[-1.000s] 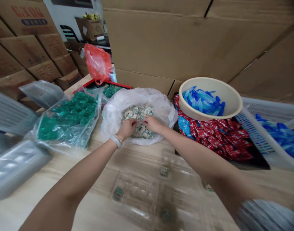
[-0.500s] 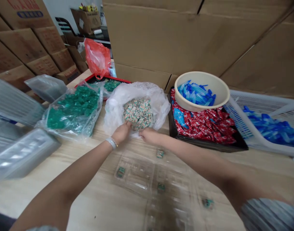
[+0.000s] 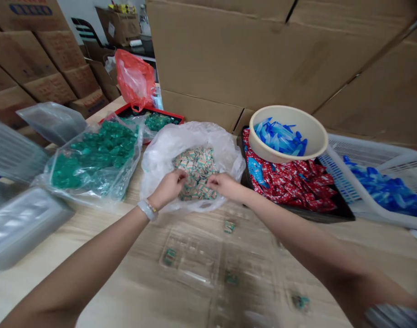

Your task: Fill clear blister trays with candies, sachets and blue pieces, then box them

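A white plastic bag [image 3: 160,146], its mouth spread wide, holds a heap of small beige-and-green pieces [image 3: 196,168]. Over the left side of this heap is my left hand [image 3: 168,187], with thumb and fingers pinched together. My right hand [image 3: 225,186] pinches at the heap's right side. Whether either hand has a piece between its fingertips is hidden. Below the bag, clear plastic trays [image 3: 195,259] lie on the table, blurred. Single beige-and-green pieces sit in some of their compartments, such as one piece [image 3: 170,256] at the left.
To the left lie a clear bag of green pieces [image 3: 102,150] and stacked plastic trays [image 3: 24,223]. On the right, a cream basin [image 3: 287,157] of blue pieces rests on red packets [image 3: 297,182] in a black tray. A white basket [image 3: 368,196] stands beyond; cardboard [image 3: 222,54] rises behind.
Both hands have moved from the bag's near rim up over the heap, and a little farther apart. The view has shifted slightly. The trays lie as before.
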Motion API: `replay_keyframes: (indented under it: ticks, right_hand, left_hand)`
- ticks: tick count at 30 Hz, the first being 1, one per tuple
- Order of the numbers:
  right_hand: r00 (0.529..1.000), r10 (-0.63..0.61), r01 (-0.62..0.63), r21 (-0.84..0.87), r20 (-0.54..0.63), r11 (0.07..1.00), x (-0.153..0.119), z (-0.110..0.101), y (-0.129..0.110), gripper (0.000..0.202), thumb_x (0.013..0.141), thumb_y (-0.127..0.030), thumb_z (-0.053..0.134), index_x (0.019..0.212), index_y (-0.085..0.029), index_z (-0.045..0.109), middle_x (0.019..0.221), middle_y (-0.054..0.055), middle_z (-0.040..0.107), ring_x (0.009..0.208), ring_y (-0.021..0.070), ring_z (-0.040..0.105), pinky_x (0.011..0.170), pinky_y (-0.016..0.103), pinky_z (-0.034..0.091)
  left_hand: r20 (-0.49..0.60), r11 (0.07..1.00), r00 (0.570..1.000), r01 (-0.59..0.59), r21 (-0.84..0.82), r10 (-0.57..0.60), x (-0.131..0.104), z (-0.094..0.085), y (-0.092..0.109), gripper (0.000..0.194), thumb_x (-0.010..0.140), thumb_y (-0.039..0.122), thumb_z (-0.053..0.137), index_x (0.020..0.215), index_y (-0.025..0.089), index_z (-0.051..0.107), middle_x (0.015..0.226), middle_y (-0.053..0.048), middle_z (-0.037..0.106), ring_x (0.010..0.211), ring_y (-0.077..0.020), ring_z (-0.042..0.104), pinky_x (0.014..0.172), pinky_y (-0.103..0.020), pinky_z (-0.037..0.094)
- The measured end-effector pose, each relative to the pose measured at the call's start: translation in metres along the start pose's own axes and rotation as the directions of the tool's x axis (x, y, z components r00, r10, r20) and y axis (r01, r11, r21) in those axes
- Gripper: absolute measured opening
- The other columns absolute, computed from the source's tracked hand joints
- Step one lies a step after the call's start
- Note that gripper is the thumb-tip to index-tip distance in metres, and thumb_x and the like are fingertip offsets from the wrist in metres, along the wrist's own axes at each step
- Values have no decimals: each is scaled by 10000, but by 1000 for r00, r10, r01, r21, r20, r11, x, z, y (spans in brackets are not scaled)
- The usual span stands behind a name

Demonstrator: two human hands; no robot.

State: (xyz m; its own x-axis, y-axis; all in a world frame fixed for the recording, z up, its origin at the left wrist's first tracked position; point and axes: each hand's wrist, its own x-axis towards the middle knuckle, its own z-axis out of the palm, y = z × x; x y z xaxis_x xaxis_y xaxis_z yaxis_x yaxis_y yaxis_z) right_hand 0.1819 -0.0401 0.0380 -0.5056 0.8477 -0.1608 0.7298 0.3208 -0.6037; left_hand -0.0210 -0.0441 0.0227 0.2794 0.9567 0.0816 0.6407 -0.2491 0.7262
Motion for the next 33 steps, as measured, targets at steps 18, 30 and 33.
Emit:
replay_keyframes:
  ticks: [18, 30, 33]
  right_hand:
    - [962, 44, -117, -260, -270, 958, 30, 20, 20, 201, 775, -121, 433, 836, -156, 621, 913, 74, 566, 826, 160, 527, 735, 253, 391]
    - [961, -141, 79, -253, -236, 964, 41, 29, 17, 179, 775, -169, 500, 857, -181, 659, 843, 50, 581, 884, 163, 490, 812, 276, 357]
    - [958, -156, 90, -265, -241, 960, 45, 30, 17, 159, 770, -162, 508, 827, -172, 656, 817, 45, 584, 866, 158, 489, 812, 273, 353]
  left_hand:
    - [6, 988, 1000, 22, 153, -23, 33, 38, 19, 207, 696, 114, 519, 867, 124, 635, 874, -74, 627, 802, -166, 559, 753, -270, 433]
    - [107, 940, 965, -258, 222, 240, 22, 19, -6, 227, 772, 128, 460, 939, 161, 609, 908, -57, 619, 877, -166, 549, 817, -280, 424]
    - [91, 933, 958, -286, 217, 273, 23, 21, -8, 242, 779, 134, 462, 979, 147, 597, 942, -68, 612, 898, -171, 544, 828, -282, 422]
